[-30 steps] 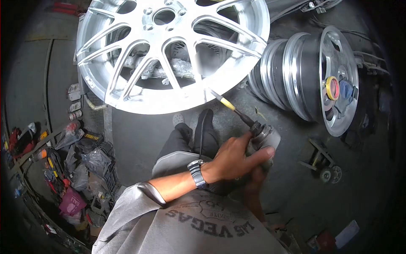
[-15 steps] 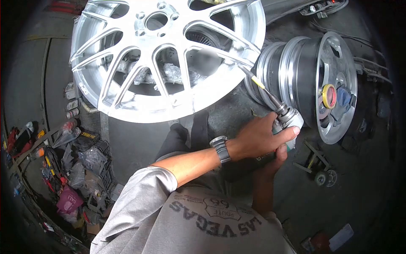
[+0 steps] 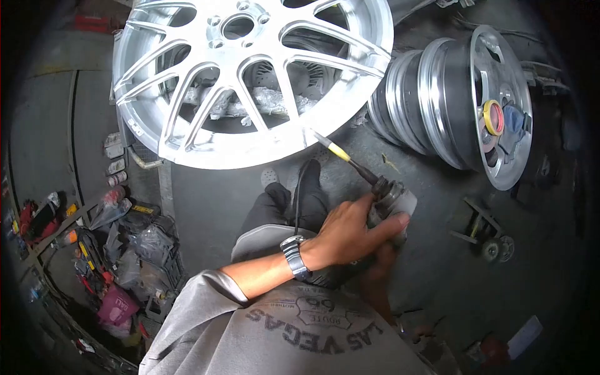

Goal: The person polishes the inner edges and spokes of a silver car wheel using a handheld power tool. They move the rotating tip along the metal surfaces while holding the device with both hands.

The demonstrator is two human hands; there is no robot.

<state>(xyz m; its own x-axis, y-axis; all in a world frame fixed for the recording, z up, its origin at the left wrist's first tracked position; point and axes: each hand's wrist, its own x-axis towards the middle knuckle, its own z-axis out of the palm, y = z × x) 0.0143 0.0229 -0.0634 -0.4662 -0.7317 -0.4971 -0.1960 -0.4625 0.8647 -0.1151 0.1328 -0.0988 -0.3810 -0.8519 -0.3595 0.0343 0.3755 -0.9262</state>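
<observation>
A hand-held power tool [image 3: 397,199] with a long, yellow-banded shaft reaches up and left to the lower lip of a bright silver multi-spoke wheel rim [image 3: 225,153]. The shaft's tip appears to touch the rim. My left hand [image 3: 344,234], with a watch on its wrist, is wrapped round the front of the tool, thumb over its housing. Lower down and blurred, my right hand [image 3: 380,265] grips the tool's body, partly hidden behind my left hand. A dark cord runs down between my legs.
At the right, stacked wheels [image 3: 444,94] carry a yellow tape roll [image 3: 493,117] and a blue-grey cloth [image 3: 514,122]. Below them is a small wheeled stand [image 3: 478,228]. Crates, bags and tools crowd the lower left, near a pink bag [image 3: 117,306].
Both hands and the tool have moved left and slightly down. Its tip has gone from the rim's lower right side to nearer the bottom of the lip. The view has shifted a little.
</observation>
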